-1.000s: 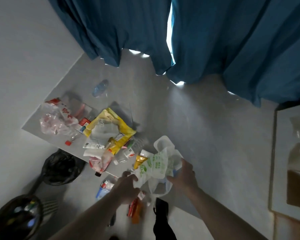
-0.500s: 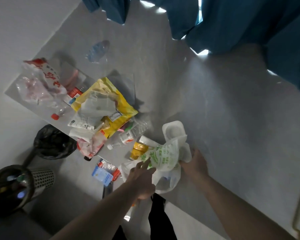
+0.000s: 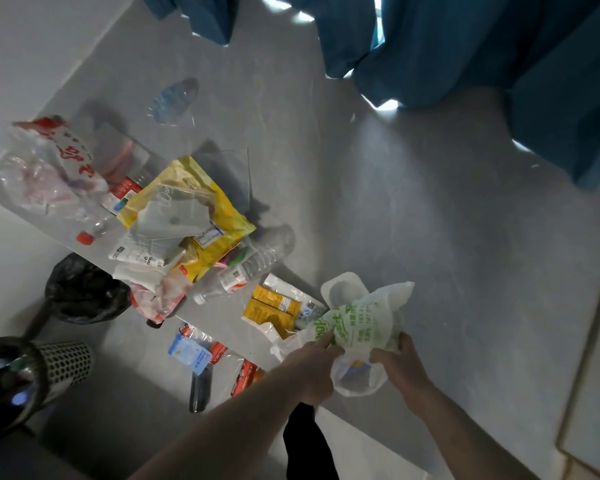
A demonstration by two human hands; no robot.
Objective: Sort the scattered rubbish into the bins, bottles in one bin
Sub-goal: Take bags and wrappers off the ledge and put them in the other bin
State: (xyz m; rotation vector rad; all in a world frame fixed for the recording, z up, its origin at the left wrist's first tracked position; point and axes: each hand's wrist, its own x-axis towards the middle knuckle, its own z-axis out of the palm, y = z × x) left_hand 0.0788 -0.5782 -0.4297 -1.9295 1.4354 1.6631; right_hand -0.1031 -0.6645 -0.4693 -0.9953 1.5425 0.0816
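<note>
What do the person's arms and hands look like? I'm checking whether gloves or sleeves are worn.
Both forearms are bare up to the frame edge, with no sleeves in view. The left hand and right hand wear no gloves, and I see no watch, ring or wristband.

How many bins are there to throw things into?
2: a metal mesh bin at the lower left, and a bin lined with a black bag just beyond it, beside the table. Others may be out of view.
</note>
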